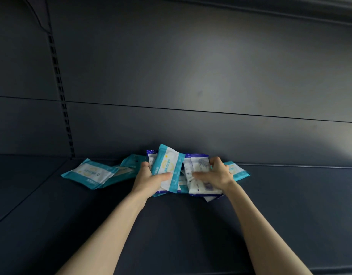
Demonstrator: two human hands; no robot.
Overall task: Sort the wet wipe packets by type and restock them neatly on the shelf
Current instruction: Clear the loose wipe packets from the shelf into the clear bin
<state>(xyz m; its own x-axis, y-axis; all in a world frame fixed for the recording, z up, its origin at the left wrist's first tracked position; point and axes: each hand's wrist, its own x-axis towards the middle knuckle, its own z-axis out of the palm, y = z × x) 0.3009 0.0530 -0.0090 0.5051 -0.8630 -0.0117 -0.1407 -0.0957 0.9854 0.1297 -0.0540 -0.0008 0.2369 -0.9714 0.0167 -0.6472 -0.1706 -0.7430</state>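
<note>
Along the back edge of the shelf board (171, 225), left of its middle, a flat teal packet (91, 173) lies face up. Its white panel carries a yellowish ring emblem and small print too blurred to read. Behind it, a second teal packet (131, 161) is partly covered, with only a corner and one side showing.

The left hand (149, 180) grips the raised teal packet (167, 165), thumb across its front and fingers hidden behind. This packet tilts up off the heap and shows the same yellow ring, its lettering unreadable. A purple-edged corner peeks out just behind it.

At the middle of the back edge, the right hand (216, 173) clamps a purple-edged packet (199, 167), fingers curled over its top and thumb lying across the white face. Dark print and a greyish picture show there, but none of it can be read. More packets lie underneath, too overlapped to count.

A right teal packet (239, 172) sticks out from behind the right wrist, mostly hidden
</note>
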